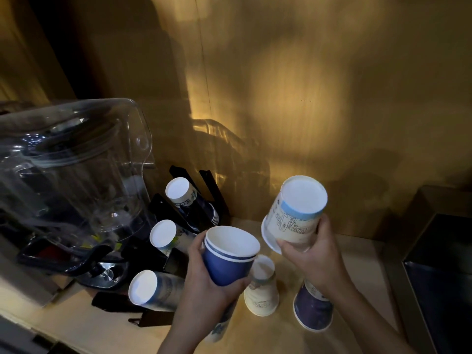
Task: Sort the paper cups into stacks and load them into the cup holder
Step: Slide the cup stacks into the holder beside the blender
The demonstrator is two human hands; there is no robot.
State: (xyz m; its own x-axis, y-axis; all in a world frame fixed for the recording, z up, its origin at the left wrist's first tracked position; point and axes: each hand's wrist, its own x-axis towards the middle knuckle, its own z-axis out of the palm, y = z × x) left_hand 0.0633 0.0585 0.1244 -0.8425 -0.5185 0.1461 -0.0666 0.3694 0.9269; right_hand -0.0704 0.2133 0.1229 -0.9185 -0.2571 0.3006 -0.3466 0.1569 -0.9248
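Here, the left hand [204, 284] grips two nested blue cups [229, 254], mouths up; the right hand [314, 254] clasps an inverted cream cup [293, 215] whose script is unreadable. Two upturned cups [261, 287] stand on the counter [357, 277]. Beyond, the black cup holder [163, 208] carries three stacks.

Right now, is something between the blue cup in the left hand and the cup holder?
Nothing visible lies between. The left hand holds the blue cup just right of the cup holder, whose three visible slots each hold cups.
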